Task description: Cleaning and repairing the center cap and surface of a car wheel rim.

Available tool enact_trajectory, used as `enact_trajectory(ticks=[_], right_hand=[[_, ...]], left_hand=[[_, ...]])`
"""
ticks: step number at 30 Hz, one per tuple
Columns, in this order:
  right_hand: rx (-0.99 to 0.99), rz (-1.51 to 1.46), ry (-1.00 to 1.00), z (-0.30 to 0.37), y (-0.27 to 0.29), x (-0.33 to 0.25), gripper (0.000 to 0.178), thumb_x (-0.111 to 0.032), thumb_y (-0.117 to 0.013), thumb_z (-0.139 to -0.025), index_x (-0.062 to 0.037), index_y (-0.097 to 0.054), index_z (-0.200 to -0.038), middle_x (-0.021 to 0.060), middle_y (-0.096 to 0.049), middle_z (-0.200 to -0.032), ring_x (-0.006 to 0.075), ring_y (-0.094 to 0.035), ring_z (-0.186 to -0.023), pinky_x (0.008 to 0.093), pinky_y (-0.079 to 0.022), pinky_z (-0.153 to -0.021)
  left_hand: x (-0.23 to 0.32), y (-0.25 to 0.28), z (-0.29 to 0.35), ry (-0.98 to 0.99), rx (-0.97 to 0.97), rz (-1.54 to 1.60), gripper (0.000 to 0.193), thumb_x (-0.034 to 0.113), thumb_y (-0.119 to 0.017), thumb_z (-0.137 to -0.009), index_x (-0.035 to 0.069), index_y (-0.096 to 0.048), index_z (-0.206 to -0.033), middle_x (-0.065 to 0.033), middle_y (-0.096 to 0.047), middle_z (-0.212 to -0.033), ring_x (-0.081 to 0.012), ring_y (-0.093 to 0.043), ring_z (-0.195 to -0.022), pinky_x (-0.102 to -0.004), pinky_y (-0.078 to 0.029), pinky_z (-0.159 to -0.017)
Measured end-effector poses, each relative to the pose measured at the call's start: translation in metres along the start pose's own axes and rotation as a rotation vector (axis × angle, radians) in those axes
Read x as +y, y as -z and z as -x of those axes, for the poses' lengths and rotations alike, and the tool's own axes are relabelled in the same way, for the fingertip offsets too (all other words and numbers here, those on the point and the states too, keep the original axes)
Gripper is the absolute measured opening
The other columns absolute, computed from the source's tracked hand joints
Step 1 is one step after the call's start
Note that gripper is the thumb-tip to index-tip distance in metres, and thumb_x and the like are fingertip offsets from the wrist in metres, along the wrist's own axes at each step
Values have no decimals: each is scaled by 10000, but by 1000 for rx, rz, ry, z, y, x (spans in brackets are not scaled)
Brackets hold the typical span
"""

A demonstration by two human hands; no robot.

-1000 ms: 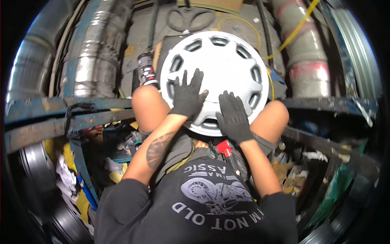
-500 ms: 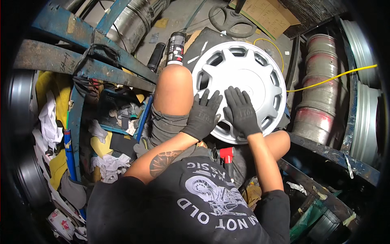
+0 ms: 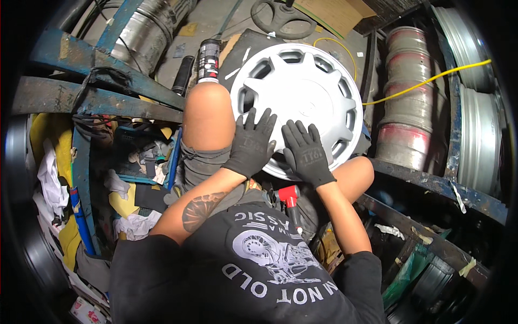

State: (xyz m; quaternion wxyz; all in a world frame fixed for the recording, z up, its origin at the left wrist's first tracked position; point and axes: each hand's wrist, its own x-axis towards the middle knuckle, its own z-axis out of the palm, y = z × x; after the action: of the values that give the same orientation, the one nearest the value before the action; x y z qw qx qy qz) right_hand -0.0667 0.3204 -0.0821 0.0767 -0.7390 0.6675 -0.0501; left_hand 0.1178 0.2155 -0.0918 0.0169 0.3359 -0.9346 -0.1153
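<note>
A silver wheel [image 3: 302, 81] with a ring of openings near its rim lies face up in front of me, close to my knees. My left hand [image 3: 252, 143], in a dark grey work glove, rests flat on the wheel's near left part, fingers spread. Beside it, gloved the same way, my right hand [image 3: 306, 152] lies flat on the near part below the hub, fingers stretched out. Neither hand grips anything. Between my legs is a red and black hand-held power tool [image 3: 288, 197], apart from both hands.
A black can [image 3: 209, 60] stands beyond my left knee. Blue metal framing [image 3: 102, 100] and a teal crate [image 3: 135, 175] of scraps are at left. Stacked rims [image 3: 404, 102] and a yellow hose [image 3: 426, 81] lie right. A steering wheel [image 3: 283, 22] is at the far side.
The whole view has shifted, so things appear farther left and higher. My right hand has slid on the wheel toward its near edge; my left stays about in place on it.
</note>
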Motion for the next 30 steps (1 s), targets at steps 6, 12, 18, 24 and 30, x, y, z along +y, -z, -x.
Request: enact_trajectory(ticks=[6, 12, 18, 24, 30], right_hand=[[-18, -13, -79, 32, 5, -4, 617, -329, -539, -989, -92, -421, -1546, 127, -417, -1603, 345, -381, -1476, 555, -207, -1220], [67, -85, -233, 32, -2, -13, 627, -300, -582, -971, -73, -427, -1535, 188, -427, -1572, 399, -374, -1459, 571, -217, -1208], [79, 54, -205, 16, -32, -2, 660, -285, -577, -957, -28, -406, -1541, 221, -378, -1597, 424, -299, -1503, 624, -148, -1220], [129, 79, -175, -51, -29, 3, 624, -283, -542, -995, -44, -394, -1552, 173, -374, -1616, 419, -288, -1507, 602, -150, -1222], [107, 7, -139, -43, -20, -16, 628, -280, -549, -992, -39, -394, -1551, 185, -372, -1614, 417, -284, -1509, 595, -144, -1225]], left_hand=[[0, 0, -37, -17, 88, -18, 656, 490, -589, -954, 253, -446, -1548, -186, -362, -1605, -420, -272, -1491, -612, -148, -1197], [7, -7, -32, -95, 67, -12, 639, 544, -562, -963, 276, -475, -1536, -170, -338, -1638, -413, -298, -1497, -614, -173, -1192], [-4, -25, -44, -50, 332, 57, 465, 384, -599, -927, 192, -657, -1346, -161, -660, -1297, -325, -596, -1198, -677, -216, -1148], [11, 64, 29, -158, 152, 286, 296, 306, -677, -870, 105, -686, -1087, -139, -620, -1241, -317, -538, -1226, -532, -339, -1091], [-80, 57, 115, 64, 400, 238, 528, 294, -682, -883, 77, -604, -1358, -205, -494, -1460, -424, -435, -1380, -564, -333, -1138]])
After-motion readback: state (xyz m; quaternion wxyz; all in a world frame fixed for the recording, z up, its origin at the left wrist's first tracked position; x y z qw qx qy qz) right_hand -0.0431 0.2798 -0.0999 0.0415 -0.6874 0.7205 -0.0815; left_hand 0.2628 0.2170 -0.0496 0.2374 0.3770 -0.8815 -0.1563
